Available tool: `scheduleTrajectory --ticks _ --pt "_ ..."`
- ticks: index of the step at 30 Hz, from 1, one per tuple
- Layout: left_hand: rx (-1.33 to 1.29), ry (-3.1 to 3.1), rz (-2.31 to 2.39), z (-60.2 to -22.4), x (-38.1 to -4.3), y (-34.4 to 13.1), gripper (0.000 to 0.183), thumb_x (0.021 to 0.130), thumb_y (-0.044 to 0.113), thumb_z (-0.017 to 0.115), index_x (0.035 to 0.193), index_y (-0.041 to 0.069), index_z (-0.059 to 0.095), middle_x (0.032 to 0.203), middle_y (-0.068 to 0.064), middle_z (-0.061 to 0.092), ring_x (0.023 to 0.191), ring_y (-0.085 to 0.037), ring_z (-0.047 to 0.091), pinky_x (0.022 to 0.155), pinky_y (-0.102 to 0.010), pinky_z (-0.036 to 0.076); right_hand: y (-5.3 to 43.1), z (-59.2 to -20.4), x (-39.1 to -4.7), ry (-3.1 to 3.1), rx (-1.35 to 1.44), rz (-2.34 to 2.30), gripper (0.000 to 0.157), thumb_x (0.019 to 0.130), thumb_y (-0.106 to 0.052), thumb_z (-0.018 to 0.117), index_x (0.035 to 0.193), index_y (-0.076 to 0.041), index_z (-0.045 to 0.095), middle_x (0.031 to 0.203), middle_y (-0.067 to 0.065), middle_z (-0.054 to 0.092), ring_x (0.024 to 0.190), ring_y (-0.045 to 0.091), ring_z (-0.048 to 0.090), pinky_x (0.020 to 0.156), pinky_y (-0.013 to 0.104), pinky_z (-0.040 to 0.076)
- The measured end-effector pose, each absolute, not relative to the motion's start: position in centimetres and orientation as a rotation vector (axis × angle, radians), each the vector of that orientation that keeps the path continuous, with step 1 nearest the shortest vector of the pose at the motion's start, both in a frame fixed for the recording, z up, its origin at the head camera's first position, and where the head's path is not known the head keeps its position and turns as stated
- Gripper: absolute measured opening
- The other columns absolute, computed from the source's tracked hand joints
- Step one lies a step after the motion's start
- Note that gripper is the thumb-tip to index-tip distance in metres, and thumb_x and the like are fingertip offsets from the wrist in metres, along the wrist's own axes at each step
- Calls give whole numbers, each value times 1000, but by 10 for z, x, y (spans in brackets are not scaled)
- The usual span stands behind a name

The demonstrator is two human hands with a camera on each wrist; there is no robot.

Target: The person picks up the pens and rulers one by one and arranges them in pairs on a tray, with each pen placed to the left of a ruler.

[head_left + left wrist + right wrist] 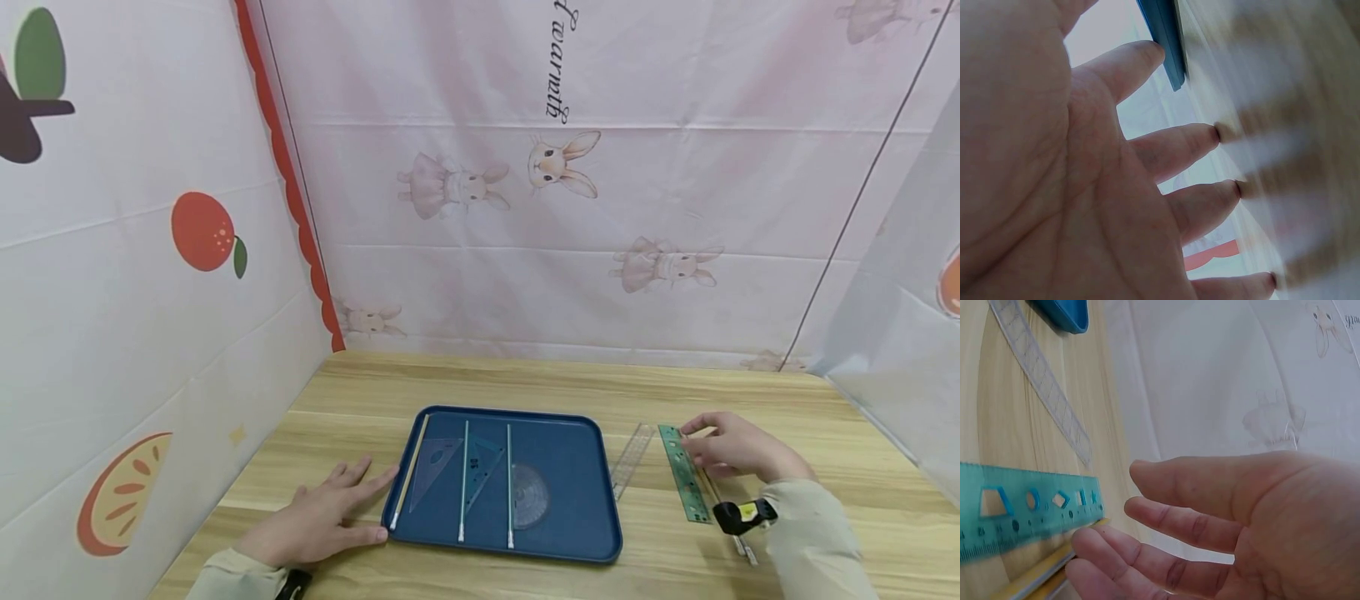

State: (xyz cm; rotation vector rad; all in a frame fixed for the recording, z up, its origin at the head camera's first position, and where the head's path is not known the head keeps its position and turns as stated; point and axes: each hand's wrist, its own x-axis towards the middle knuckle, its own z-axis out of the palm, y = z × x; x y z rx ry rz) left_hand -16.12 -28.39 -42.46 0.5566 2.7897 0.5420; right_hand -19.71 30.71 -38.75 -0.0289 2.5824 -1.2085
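A blue tray [573, 467] lies on the table. My left hand [318, 518] has its fingers spread at the tray's left edge; the index finger and thumb touch the rim, while other fingertips rest on the wood. To the right, my right hand [738, 450] hovers over slim yellow-handled brushes [1041, 575] beside a green stencil ruler [682, 475]. Its thumb stands apart from the loosely bent fingers, nothing pinched between them. Lower fingertips are close to the handles; contact cannot be told. A clear ruler [632, 457] slants beside the tray's right edge.
In the tray lie a yellow-handled brush [409, 475], two green-handled brushes [463, 483], a clear set square [431, 471], a teal set square [483, 467] and a round-edged clear protractor [531, 497]. Printed cloth [480, 283] hangs behind and at both sides.
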Motion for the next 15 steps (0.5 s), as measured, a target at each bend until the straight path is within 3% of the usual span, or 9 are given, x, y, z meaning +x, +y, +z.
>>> scheduleTrajectory --ticks 11,15 --pt "547 2781 541 -423 -161 -284 86 94 66 72 167 35 39 176 -26 26 156 -66 23 100 -100 13 319 -387 -194 2553 -21 -1211 46 110 -17 59 140 16 51 92 4 70 81 14 66 68 27 61" --pt "541 2776 542 -423 -162 -284 86 94 66 72 168 36 38 176 -26 25 156 -66 22 100 -100 13 321 -387 -191 2574 -30 -1160 45 105 -14 62 136 17 53 86 2 67 71 10 61 62 23 55"
